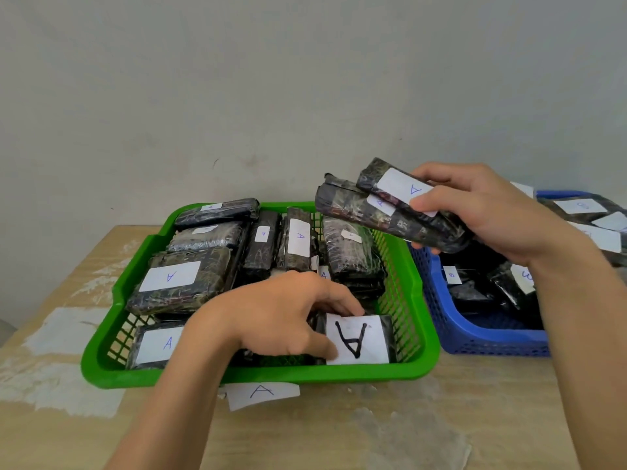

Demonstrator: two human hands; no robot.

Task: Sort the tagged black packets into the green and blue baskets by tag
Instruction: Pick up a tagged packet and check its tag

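Closest to the camera, the left forearm reaches across the bench point(424, 435) and over the near rim of the green basket point(258, 376). The left hand point(285, 317) is down inside this basket, at its near right corner. Its fingers point(346, 305) curl over the far edge of the large-A packet point(356, 339), with the thumb against the near edge, so the packet is pinched between them. This packet lies flat with its white tag up, marked with a bold black A. More black packets point(179, 279) fill the rest of the green basket, and their tags that can be read show a blue A. A paper label point(261, 393) marked A hangs at the front of the green basket, on the bench.

The right hand point(492, 212) is raised above the gap between the two baskets, gripping two stacked packets point(390, 215). The thumb presses on the upper tag, which reads A, and the other fingers wrap underneath. The blue basket point(475, 340) stands just to the right of the green one, holding black packets with B tags point(452, 275).
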